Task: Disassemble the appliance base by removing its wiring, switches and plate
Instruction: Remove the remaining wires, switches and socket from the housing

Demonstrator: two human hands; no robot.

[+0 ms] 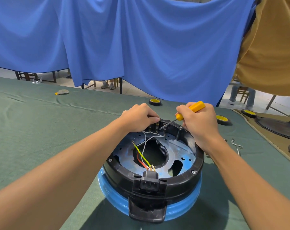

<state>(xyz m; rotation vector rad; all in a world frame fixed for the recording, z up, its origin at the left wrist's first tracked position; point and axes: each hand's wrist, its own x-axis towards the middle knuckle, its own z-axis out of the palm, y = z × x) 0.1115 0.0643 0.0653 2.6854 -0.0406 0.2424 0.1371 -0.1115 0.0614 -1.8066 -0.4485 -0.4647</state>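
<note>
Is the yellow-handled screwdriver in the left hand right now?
No, the right hand grips the yellow-handled screwdriver, while the left hand holds the far rim of the black round appliance base.

A green cloth (41,123) is spread over the tabletop. Three rolls of black tape are seen toward its far right: one (154,101), another (222,119), a third (248,113). A blue curtain (124,39) is hung behind.

Switch block (159,127) at the base's (117,176) far rim mostly hidden behind our left hand (137,119). Screwdriver (187,113) tip too small to resolve. Black parts (278,128) cut off, right edge.
</note>
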